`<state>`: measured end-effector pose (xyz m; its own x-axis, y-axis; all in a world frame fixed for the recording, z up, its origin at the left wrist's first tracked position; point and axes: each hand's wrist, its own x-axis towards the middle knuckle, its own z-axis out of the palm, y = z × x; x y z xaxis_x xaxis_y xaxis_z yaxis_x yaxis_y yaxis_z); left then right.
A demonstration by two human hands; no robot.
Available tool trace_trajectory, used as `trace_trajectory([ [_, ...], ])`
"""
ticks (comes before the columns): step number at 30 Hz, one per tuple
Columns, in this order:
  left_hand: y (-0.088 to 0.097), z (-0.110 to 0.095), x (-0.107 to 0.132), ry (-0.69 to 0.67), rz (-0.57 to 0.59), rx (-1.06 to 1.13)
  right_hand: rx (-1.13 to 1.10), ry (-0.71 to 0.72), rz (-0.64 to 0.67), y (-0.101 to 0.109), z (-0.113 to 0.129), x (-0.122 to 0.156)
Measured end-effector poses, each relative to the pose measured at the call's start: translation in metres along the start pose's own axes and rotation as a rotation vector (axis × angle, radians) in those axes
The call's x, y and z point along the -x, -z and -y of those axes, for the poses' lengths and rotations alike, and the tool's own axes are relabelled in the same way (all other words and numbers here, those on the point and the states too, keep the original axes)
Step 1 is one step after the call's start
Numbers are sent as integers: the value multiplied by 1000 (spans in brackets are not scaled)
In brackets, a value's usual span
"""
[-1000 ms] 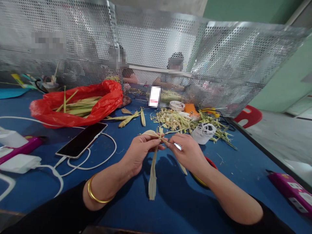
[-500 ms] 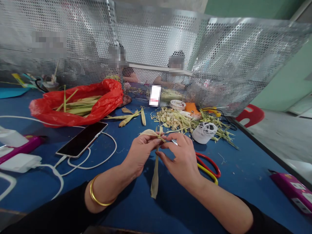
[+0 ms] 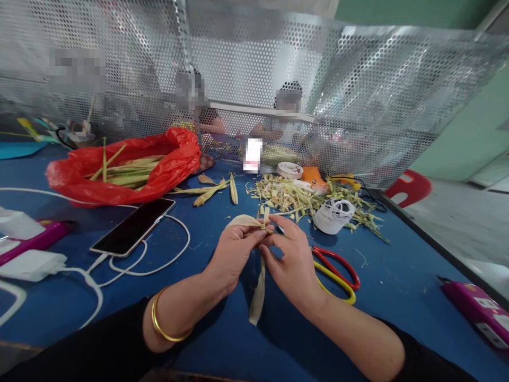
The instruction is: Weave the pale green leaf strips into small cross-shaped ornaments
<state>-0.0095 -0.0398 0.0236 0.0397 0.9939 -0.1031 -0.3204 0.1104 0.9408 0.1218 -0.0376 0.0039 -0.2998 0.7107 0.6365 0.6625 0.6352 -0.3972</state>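
Over the middle of the table, my two hands meet on a small piece of folded pale dried husk. My left hand pinches it between thumb and fingers; one rounded flap sticks out to the left and a short end points up. My right hand has its fingertips closed on the same husk at the crossing. A long husk tail hangs below the fingers. Scissors with red and yellow handles lie beside my right hand, their blades mostly hidden by it.
A red plastic bag holds long husks at the left. A phone, white cables and chargers lie before it. Husk scraps, a white spool of cord and loose husks lie farther back. A perforated metal screen stands behind.
Both hands have shifted slightly, and my right hand's fingers have closed in nearer the crossing. The hanging tail has swung to a slant. More of the scissors' handles shows.
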Motion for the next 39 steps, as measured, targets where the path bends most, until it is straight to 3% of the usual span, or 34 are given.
trace_trajectory([
  [12,3,0,-2,-15,50,41,-107,-3,51,3,1,-1],
  [15,5,-2,-3,-8,52,55,-145,-41,7,8,4,-4],
  [20,5,-3,-1,33,77,71,-309,-284,-104,13,-1,-11],
  [26,3,-3,4,71,124,13,-703,-562,5,12,-10,-19],
  [31,1,-5,5,100,169,-10,-878,-713,36,14,-6,-21],
  [39,0,-4,3,93,140,-98,-887,-636,-14,12,-6,-18],
])
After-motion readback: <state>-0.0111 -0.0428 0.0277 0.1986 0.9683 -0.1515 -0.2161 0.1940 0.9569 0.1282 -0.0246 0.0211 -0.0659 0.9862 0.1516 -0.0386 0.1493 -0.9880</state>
